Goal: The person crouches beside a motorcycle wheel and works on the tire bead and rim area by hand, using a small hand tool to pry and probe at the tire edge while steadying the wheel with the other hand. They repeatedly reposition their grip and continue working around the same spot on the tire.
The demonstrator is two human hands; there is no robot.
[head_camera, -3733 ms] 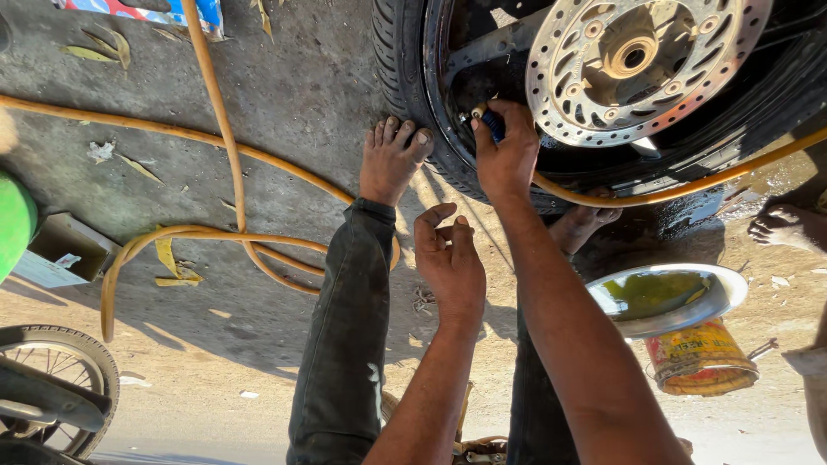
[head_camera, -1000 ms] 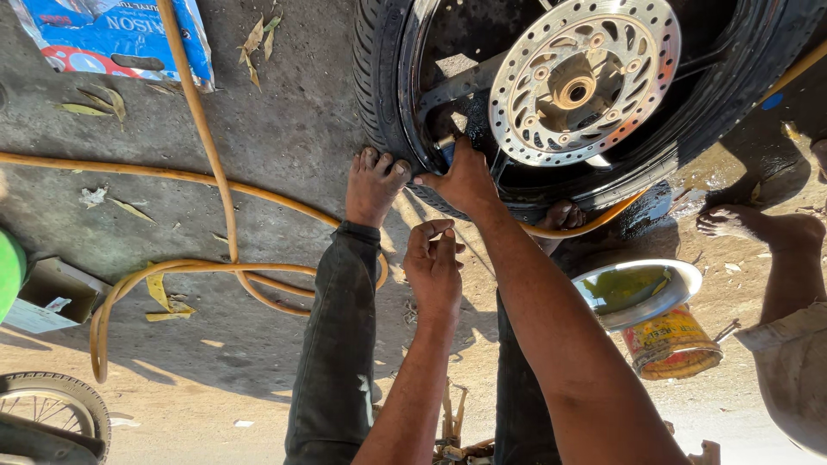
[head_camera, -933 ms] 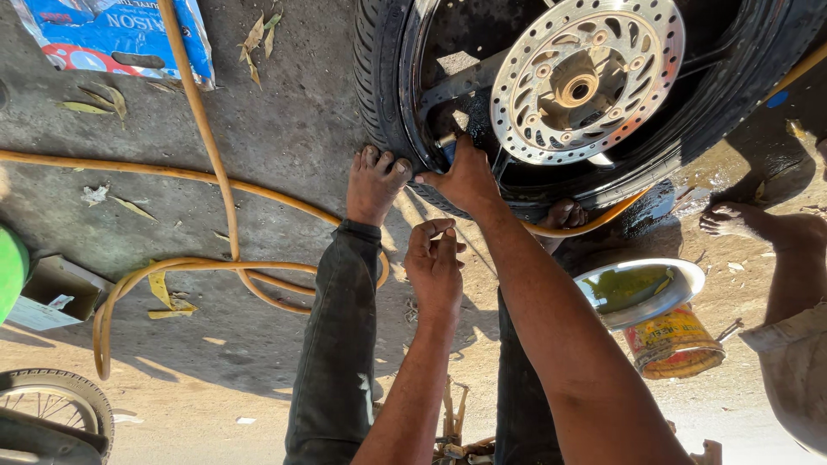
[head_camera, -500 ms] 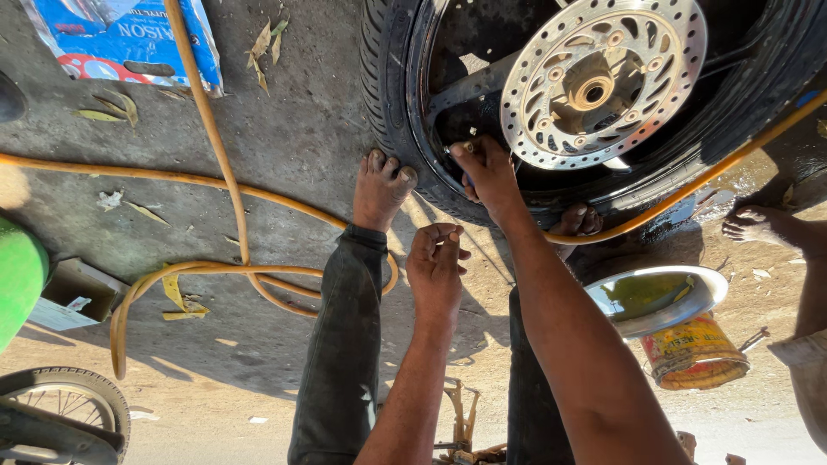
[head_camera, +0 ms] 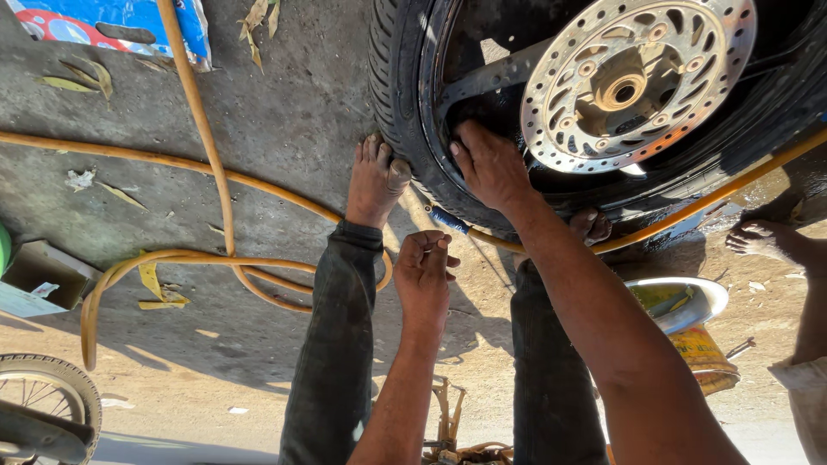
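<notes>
Right hand [head_camera: 487, 164] flat on motorcycle tyre [head_camera: 398, 95] bead by rim | left hand [head_camera: 425, 271] loosely curled, apparently empty | I judge seating unfinished.

The floor [head_camera: 284, 120] is rough grey concrete near the top of the view and sandy, sunlit ground lower down. On it lie a motorcycle wheel [head_camera: 603, 112] with its black tyre and drilled brake disc, a long orange hose [head_camera: 207, 164] that loops and crosses itself, a blue printed bag [head_camera: 112, 26], dry leaves [head_camera: 82, 77] and a small cardboard box [head_camera: 39, 275]. A yellow tin [head_camera: 702, 357] with a white bowl [head_camera: 680, 297] on top stands near the wheel, and a second small tyre [head_camera: 47, 405] shows at the lower left corner.
</notes>
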